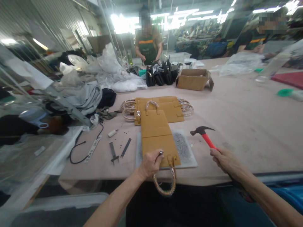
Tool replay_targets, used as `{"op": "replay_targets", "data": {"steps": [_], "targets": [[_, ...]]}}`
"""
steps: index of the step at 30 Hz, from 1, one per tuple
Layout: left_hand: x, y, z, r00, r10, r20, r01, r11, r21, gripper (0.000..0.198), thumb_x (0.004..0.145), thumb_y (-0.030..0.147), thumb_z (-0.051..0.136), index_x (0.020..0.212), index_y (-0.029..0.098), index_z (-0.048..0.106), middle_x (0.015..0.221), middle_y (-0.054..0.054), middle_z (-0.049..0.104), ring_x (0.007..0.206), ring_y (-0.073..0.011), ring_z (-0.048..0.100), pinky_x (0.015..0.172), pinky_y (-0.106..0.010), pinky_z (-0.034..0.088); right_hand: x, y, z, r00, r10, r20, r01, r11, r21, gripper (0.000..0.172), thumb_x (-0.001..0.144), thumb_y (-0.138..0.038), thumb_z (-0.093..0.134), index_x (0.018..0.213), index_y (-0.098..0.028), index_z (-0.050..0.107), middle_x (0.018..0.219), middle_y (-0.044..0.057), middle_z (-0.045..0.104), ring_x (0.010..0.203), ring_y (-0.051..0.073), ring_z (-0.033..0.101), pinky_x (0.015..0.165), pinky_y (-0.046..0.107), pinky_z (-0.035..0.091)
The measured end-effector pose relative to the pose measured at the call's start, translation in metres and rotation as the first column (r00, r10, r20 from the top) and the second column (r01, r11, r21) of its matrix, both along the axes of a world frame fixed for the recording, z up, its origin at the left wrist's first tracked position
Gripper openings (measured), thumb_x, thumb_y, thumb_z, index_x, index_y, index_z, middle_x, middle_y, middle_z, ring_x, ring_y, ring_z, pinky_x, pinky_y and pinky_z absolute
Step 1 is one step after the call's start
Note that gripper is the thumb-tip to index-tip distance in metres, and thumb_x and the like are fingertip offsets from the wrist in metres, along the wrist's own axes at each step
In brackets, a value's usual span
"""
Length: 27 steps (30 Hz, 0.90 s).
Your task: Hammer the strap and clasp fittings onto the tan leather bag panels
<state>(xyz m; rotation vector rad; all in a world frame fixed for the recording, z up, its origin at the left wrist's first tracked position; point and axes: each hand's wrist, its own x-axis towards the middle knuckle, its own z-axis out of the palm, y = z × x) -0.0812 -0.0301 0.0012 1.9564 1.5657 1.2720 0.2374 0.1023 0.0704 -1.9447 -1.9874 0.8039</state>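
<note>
A tan leather bag panel (156, 129) with a wrapped handle at each end lies over a pale marked board (186, 148). Its near handle (165, 190) hangs past the table edge. My left hand (151, 164) is closed round a small metal punch (161, 153), held upright on the panel beside the near handle tab. In my right hand (223, 159) is a claw hammer (208, 137) with a red handle, raised to the right of the board. Behind the panel lies a stack of similar tan panels (175, 110) with wrapped handles.
On the left lie a caliper-like metal tool (113, 153), a dark metal strip (126, 147), a small white bottle (113, 133) and a corded white strip (93, 148). Black bags (161, 75) and a cardboard box (193, 79) stand farther back. A person (149, 44) stands across the table.
</note>
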Motion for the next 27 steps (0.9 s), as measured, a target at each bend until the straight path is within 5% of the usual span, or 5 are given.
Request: {"op": "replay_targets", "data": {"steps": [5,11,15,20,27], "targets": [[-0.002,0.002,-0.001,1.0,0.02,-0.007,-0.02,1.0,0.009,0.014,0.099,0.025,0.053,0.096,0.02,0.066,0.082,-0.004,0.074,0.074,-0.0159,0.071,0.07,-0.024,0.055,-0.017,0.013,-0.024,0.983,0.077,0.169,-0.118,0.963,0.244,0.033,0.091,-0.039,0.049,0.103,-0.012,0.066,0.114,0.025,0.066,0.105,0.036,0.064,0.087,0.048,0.051],[0.003,-0.003,0.001,0.997,0.007,-0.072,-0.006,1.0,0.02,0.017,0.098,0.021,0.051,0.093,0.02,0.067,0.082,-0.006,0.075,0.074,-0.0171,0.072,0.069,-0.026,0.056,-0.106,-0.048,-0.047,0.79,0.554,0.262,-0.606,0.642,0.471,0.055,0.096,-0.043,0.053,0.142,-0.012,0.056,0.152,0.02,0.05,0.141,0.037,0.042,0.115,0.055,0.035],[0.001,-0.004,0.01,0.997,-0.018,-0.072,0.025,0.996,0.089,0.021,0.097,0.025,0.05,0.089,0.021,0.069,0.081,-0.007,0.075,0.076,-0.0185,0.072,0.073,-0.029,0.058,-0.126,-0.069,-0.063,0.776,0.57,0.271,-0.629,0.665,0.402,0.062,0.094,-0.04,0.058,0.15,-0.015,0.052,0.161,0.018,0.041,0.149,0.04,0.03,0.121,0.061,0.022],[-0.061,0.022,0.027,0.661,0.728,0.181,-0.69,0.685,-0.235,0.031,0.1,0.034,0.044,0.09,0.017,0.069,0.081,-0.009,0.074,0.071,-0.0207,0.071,0.069,-0.031,0.056,-0.119,-0.064,-0.057,0.753,0.618,0.223,-0.655,0.675,0.34,0.077,0.084,-0.046,0.067,0.151,-0.013,0.05,0.163,0.019,0.038,0.151,0.042,0.027,0.123,0.062,0.019],[-0.112,0.05,0.034,0.674,0.552,-0.491,-0.724,0.626,-0.289,0.025,0.095,0.027,0.053,0.091,0.014,0.074,0.097,-0.022,0.076,0.093,-0.0334,0.074,0.079,-0.039,0.052,-0.107,-0.108,-0.056,0.885,0.357,0.298,-0.461,0.754,0.467,0.058,0.077,-0.034,0.066,0.13,-0.012,0.062,0.133,0.026,0.063,0.116,0.045,0.063,0.09,0.059,0.054]]}}
